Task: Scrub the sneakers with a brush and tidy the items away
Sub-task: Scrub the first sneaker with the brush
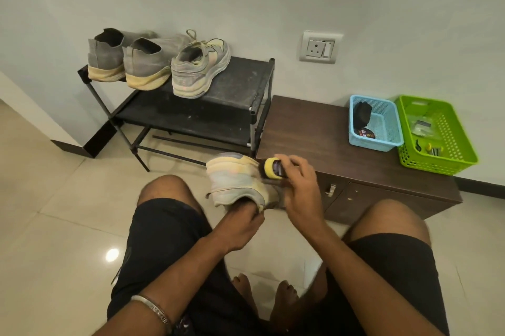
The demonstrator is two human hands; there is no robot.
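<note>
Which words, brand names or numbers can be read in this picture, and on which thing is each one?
None can be read for certain.
Round tin in the blue basket: printed label, too blurred.
Yellow applicator in the right hand: dark label, too small.
Bracelet: engraving, unreadable.

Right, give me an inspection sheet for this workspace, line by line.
Surface: glossy tiled floor; brown cabinet top carries two baskets.
Job's things: sneaker held up above the floor; yellow-capped brush against its side; matching sneaker and two grey shoes on the black rack.
Clutter: blue basket with dark items; green basket with small bits.
Fingers: left hand grips the sneaker at its opening; right hand grips the brush.
Cables: nothing seen.
Surroundings: wall socket; the person's knees and bare feet.
</note>
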